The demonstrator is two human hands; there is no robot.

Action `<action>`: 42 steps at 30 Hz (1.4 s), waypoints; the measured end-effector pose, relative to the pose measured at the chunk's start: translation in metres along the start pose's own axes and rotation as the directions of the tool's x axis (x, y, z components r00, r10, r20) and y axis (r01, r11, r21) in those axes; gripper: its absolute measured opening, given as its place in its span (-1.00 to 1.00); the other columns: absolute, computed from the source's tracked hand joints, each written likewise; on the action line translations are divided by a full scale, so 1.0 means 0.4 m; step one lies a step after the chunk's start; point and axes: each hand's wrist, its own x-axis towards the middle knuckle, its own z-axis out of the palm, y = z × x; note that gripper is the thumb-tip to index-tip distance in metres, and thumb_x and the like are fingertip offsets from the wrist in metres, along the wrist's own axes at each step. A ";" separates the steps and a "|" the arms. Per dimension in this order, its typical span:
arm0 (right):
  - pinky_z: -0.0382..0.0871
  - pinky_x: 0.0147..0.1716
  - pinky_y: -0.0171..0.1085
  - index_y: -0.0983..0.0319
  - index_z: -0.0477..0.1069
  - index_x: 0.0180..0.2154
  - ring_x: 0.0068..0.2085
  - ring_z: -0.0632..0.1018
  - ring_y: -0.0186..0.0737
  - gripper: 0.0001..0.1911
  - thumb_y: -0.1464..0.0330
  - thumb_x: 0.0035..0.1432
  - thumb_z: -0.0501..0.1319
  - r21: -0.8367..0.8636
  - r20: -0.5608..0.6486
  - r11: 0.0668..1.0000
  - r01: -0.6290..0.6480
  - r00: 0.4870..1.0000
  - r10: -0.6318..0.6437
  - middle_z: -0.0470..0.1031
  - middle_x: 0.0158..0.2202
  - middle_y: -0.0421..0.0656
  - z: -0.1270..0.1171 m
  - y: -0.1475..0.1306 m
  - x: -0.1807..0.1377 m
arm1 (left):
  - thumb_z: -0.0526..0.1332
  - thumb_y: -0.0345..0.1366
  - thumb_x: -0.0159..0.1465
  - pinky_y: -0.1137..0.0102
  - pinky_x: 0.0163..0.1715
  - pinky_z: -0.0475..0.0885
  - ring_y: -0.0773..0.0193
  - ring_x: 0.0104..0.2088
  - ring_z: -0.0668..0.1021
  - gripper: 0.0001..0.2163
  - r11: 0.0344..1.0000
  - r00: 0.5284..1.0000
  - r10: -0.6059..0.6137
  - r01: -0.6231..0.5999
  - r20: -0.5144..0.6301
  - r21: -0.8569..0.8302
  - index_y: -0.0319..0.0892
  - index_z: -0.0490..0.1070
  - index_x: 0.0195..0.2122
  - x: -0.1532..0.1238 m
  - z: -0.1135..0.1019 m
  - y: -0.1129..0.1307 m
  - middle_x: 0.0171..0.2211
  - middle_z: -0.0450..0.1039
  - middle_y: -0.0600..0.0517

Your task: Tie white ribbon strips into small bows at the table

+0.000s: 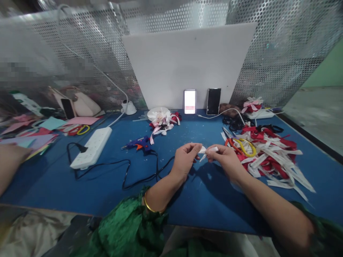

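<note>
Both my hands meet above the blue table (112,192), pinching one small folded piece of white ribbon (203,150) between them. My left hand (184,159) grips its left end with thumb and fingers; my right hand (223,157) grips its right end. A heap of cut white and red ribbon strips (270,157) lies just right of my right hand, with yellow-handled scissors (242,144) on its near edge. A blue glue gun (139,143) lies left of my left hand, its black cord trailing toward me.
A white power strip (92,147) lies at left. Finished ribbon bows (162,119) sit at centre back, two phones (190,101) lean on a white board, more bows (252,104) at right back. Coloured paper and another person's arm (9,162) are at far left.
</note>
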 end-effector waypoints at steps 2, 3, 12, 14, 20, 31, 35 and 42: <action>0.23 -0.44 -0.31 0.28 0.45 -0.46 -0.51 0.38 -0.34 -0.71 0.18 -0.14 0.34 0.016 -0.025 1.000 0.015 1.000 -0.014 0.39 -0.59 -0.21 -0.002 0.000 0.002 | 0.30 -0.07 0.03 0.49 -0.56 0.24 0.39 -0.54 0.40 -0.69 0.999 0.999 -0.042 0.042 0.019 -0.028 -0.25 0.51 -0.39 -0.004 0.000 0.003 -0.51 0.45 0.02; 0.23 -0.44 -0.32 0.28 0.45 -0.47 -0.51 0.37 -0.34 -0.71 0.18 -0.14 0.34 0.020 -0.025 1.000 0.018 1.000 -0.018 0.39 -0.59 -0.21 -0.002 -0.001 0.002 | 0.31 -0.08 0.01 0.49 -0.55 0.24 0.39 -0.54 0.40 -0.70 0.998 0.998 -0.052 0.053 0.026 -0.026 -0.25 0.51 -0.41 -0.006 0.000 0.002 -0.52 0.45 0.02; 0.23 -0.43 -0.34 0.26 0.42 -0.46 -0.49 0.35 -0.37 -0.77 0.22 -0.03 0.28 0.049 -0.076 0.995 0.082 0.994 -0.078 0.37 -0.56 -0.23 -0.017 -0.013 0.007 | 0.33 -0.18 0.00 0.51 -0.54 0.22 0.45 -0.58 0.36 -0.80 0.999 0.998 -0.032 0.030 -0.056 -0.045 -0.24 0.50 -0.50 0.000 -0.003 -0.001 -0.59 0.40 0.08; 0.22 -0.43 -0.34 0.26 0.41 -0.48 -0.49 0.35 -0.38 -0.80 0.25 -0.02 0.28 0.039 -0.085 0.993 0.112 0.990 -0.108 0.35 -0.58 -0.24 -0.020 -0.012 0.008 | 0.33 -0.14 0.00 0.51 -0.54 0.22 0.44 -0.58 0.37 -0.77 0.996 0.998 -0.055 0.051 -0.043 -0.077 -0.23 0.50 -0.49 -0.001 -0.003 0.001 -0.57 0.41 0.07; 0.22 -0.45 -0.35 0.26 0.40 -0.48 -0.50 0.35 -0.39 -0.82 0.27 -0.03 0.28 0.001 -0.085 0.992 0.124 0.989 -0.124 0.36 -0.56 -0.25 -0.006 -0.011 0.003 | 0.32 -0.02 -0.01 0.47 -0.52 0.26 0.37 -0.54 0.42 -0.65 0.980 0.985 -0.154 0.163 0.083 -0.115 -0.27 0.49 -0.46 -0.010 0.000 -0.002 -0.51 0.46 -0.03; 0.23 -0.47 -0.33 0.25 0.39 -0.48 -0.51 0.34 -0.37 -0.78 0.22 -0.02 0.28 -0.087 -0.079 0.987 0.136 0.987 -0.143 0.34 -0.57 -0.25 0.000 -0.006 0.001 | 0.39 -0.19 -0.10 0.47 -0.52 0.23 0.42 -0.60 0.33 -0.77 0.991 0.991 -0.090 0.099 0.100 -0.092 -0.26 0.44 -0.62 -0.013 0.007 -0.004 -0.66 0.35 0.07; 0.25 -0.45 -0.33 0.26 0.42 -0.40 -0.49 0.39 -0.35 -0.70 0.13 -0.01 0.26 0.005 -0.072 0.998 0.068 0.995 -0.067 0.41 -0.52 -0.21 -0.001 -0.009 -0.002 | 0.38 -0.19 -0.08 0.47 -0.49 0.23 0.42 -0.57 0.34 -0.78 0.990 0.997 -0.079 0.079 0.009 -0.119 -0.26 0.47 -0.56 -0.007 0.002 -0.005 -0.63 0.37 0.07; 0.22 -0.47 -0.34 0.29 0.40 -0.52 -0.54 0.38 -0.40 -0.67 0.13 -0.05 0.30 0.017 0.110 0.997 -0.076 0.991 0.074 0.40 -0.56 -0.20 0.011 -0.009 -0.014 | 0.34 -0.19 -0.01 0.48 -0.47 0.20 0.42 -0.52 0.33 -0.80 0.997 0.999 -0.044 0.042 -0.027 -0.064 -0.24 0.50 -0.51 -0.006 -0.004 -0.007 -0.55 0.42 0.06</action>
